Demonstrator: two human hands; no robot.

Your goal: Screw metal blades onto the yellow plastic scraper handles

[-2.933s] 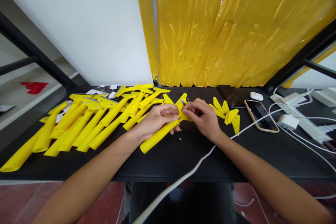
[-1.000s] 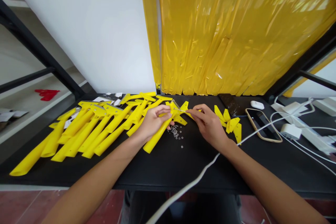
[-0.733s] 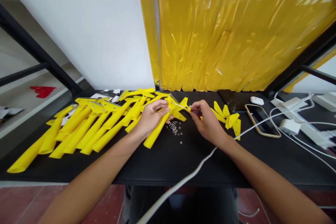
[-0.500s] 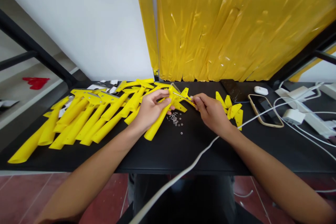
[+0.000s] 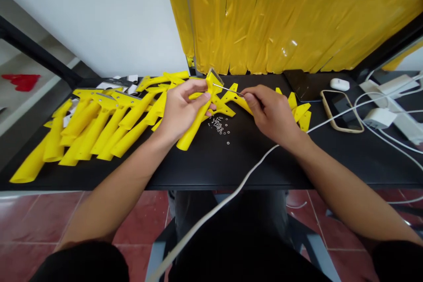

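Note:
My left hand (image 5: 187,108) is closed around a yellow plastic scraper (image 5: 192,131), its head with a metal blade tilted up and away from me. In my right hand (image 5: 269,112) is a screwdriver (image 5: 228,89), its handle mostly hidden by the fingers. The thin metal shaft reaches left to the scraper's head, where the tip meets the plastic; the screw itself is too small to make out. Just under the scraper, small screws and nuts (image 5: 218,125) lie scattered on the black table (image 5: 244,163). Yellow scraper parts (image 5: 228,106) lie behind them.
Several yellow scrapers (image 5: 99,114) lie in a row at the left. More yellow parts (image 5: 300,112) are beyond my right hand. A phone (image 5: 342,112), a white earbud case (image 5: 339,84) and a power strip (image 5: 396,105) sit at the right. A white cable (image 5: 231,198) crosses the front.
The whole view has tipped downward, so the table appears higher and more of the floor shows. Both hands keep the scraper and screwdriver together, with the right hand turned slightly.

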